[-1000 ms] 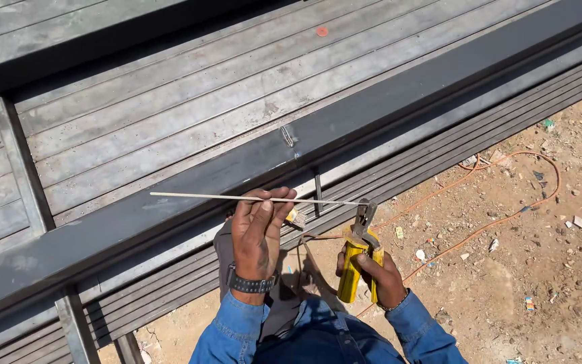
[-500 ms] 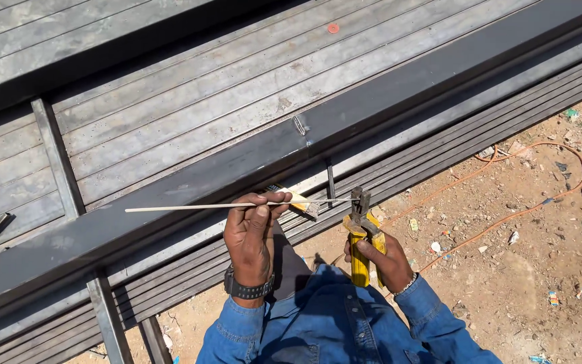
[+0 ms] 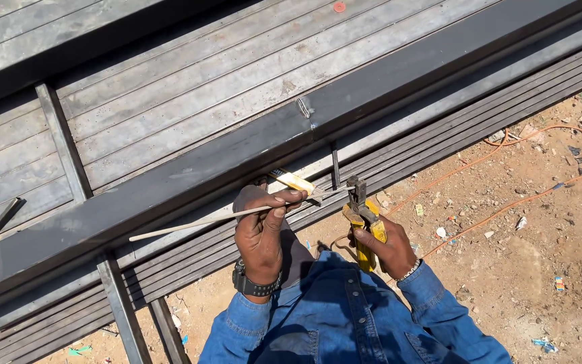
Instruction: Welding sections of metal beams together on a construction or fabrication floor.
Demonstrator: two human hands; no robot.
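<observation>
My left hand [image 3: 261,226] pinches a long thin pale welding rod [image 3: 190,222] that lies level and points left. The rod's right end meets the jaws of a yellow-handled electrode holder [image 3: 362,219], which my right hand [image 3: 385,249] grips by the handle. Both hands hover just in front of a long dark steel beam [image 3: 170,185]. A small yellow-handled tool [image 3: 294,182] rests on the beam above my left fingers. A dark watch sits on my left wrist, and blue denim sleeves cover both arms.
A grey ribbed metal panel [image 3: 190,94] with steel cross bars [image 3: 62,145] lies beyond the beam. An orange cable [image 3: 506,202] runs over littered brown dirt ground [image 3: 533,269] at right. A weld seam [image 3: 304,108] marks the beam's top.
The view has shifted slightly. My two hands have drawn closer, and the rod's right end now sits at the holder's jaws. The rod tilts a little lower at its left tip.
</observation>
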